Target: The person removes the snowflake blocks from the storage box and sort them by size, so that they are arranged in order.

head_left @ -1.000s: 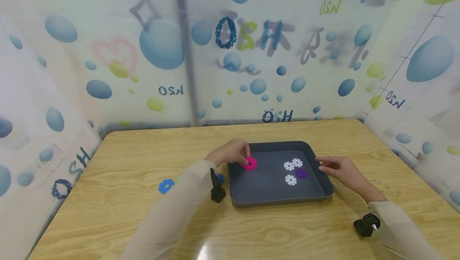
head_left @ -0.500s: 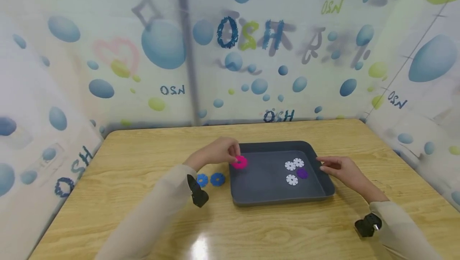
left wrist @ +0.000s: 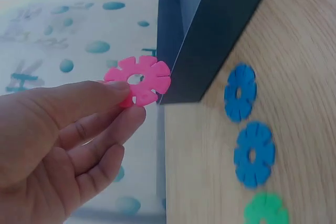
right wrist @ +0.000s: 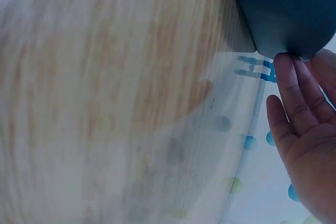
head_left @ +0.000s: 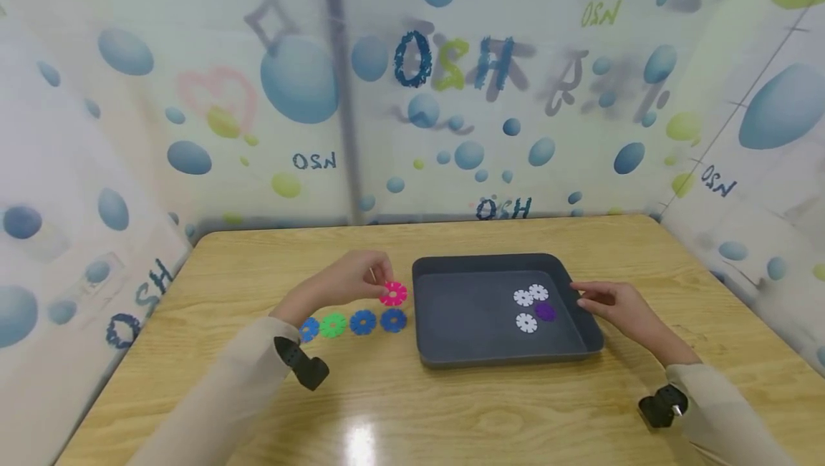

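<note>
My left hand [head_left: 348, 281] pinches a pink notched plastic snowflake disc [left wrist: 157, 82] between thumb and fingers. It holds the disc above the table, just outside the tray's left wall. The dark grey tray [head_left: 464, 316] carries white snowflake discs [head_left: 520, 325] and a purple one [head_left: 546, 311] towards its right side. At the tray's right rim, my right hand [head_left: 615, 303] touches the edge with fairly straight fingers; the right wrist view has its fingertips against the outer wall. Below the left hand, blue discs [left wrist: 254, 170] and a green disc [head_left: 325, 326] lie in a row.
The wooden table [head_left: 464, 416] reaches back to a patterned curtain [head_left: 387, 129] with blue and green spots. More curtain hangs at both sides. Each wrist wears a black strap with a small camera [head_left: 311, 373].
My left hand has carried the pink disc leftwards out of the tray, over its left rim, to above the table. The right hand has stayed at the tray's right rim.
</note>
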### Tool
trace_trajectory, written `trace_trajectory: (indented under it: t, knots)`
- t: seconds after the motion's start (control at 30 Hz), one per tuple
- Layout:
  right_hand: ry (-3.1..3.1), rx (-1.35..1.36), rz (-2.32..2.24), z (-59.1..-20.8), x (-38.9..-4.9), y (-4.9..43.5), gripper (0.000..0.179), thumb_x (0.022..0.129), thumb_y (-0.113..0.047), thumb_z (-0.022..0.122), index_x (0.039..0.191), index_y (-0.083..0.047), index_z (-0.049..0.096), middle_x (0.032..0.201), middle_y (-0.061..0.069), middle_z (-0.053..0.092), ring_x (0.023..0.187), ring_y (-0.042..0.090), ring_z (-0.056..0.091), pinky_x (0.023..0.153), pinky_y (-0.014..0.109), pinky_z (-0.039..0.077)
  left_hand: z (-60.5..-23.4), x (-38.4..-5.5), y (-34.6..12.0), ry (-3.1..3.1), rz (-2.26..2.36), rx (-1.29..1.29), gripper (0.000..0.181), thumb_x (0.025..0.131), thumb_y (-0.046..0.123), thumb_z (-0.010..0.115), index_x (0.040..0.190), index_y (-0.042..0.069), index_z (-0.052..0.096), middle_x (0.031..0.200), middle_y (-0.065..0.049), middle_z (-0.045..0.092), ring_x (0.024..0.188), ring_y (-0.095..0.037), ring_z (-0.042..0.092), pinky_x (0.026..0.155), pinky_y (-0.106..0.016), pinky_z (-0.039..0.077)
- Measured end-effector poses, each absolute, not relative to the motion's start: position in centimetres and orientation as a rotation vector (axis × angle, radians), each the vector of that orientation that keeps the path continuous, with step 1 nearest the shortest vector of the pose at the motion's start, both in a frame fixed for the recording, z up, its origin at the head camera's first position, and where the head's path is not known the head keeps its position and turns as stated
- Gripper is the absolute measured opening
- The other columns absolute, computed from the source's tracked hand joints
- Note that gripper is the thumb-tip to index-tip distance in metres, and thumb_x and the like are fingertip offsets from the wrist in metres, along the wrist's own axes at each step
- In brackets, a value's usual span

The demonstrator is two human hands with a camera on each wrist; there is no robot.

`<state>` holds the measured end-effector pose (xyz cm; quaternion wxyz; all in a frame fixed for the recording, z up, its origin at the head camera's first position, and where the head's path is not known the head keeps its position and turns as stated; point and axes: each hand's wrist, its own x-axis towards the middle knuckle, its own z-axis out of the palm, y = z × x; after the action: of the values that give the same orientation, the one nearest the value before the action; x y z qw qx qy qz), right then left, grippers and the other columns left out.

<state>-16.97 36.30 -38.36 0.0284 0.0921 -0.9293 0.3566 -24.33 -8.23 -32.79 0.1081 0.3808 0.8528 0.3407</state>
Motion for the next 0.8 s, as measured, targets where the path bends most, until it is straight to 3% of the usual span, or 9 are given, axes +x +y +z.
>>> trace_trajectory:
  t: [0.37, 0.6, 0.8]
  knots:
    - [-2.852, 0.283, 1.132, -38.7, -16.8, 36.4, 0.037, 0.088, -0.01, 0.061, 0.119, 0.009, 0.055, 0.113, 0.025, 0.058, 0.087, 0.005, 0.06, 0.07, 0.021, 0.05, -32.9, -23.7, -14.7, 2.602, 0.951, 1.021, 0.013, 0.082, 0.002, 0.066, 0.087, 0.007, 0.055, 0.079, 0.0, 0.057, 0.073, -0.015, 0.056, 0.067, -0.03, 0.048]
    - [-2.857, 0.297, 1.117, -38.5, -16.8, 36.3, 0.037, 0.088, -0.011, 0.061, 0.119, 0.009, 0.055, 0.113, 0.025, 0.058, 0.089, 0.015, 0.062, 0.069, 0.02, 0.049, -32.9, -23.3, -18.3, 2.549, 0.927, 0.928, 0.009, 0.084, 0.004, 0.064, 0.088, 0.005, 0.055, 0.08, -0.002, 0.057, 0.073, -0.017, 0.055, 0.067, -0.032, 0.048]
    - [-2.861, 0.289, 1.103, -38.4, -16.9, 36.3, 0.037, 0.088, -0.012, 0.061, 0.119, 0.009, 0.055, 0.113, 0.025, 0.058, 0.087, 0.008, 0.061, 0.069, 0.02, 0.049, -33.1, -23.2, -21.1, 2.487, 0.885, 0.809, 0.009, 0.085, 0.004, 0.061, 0.091, 0.002, 0.055, 0.076, -0.003, 0.057, 0.069, -0.017, 0.054, 0.064, -0.032, 0.047]
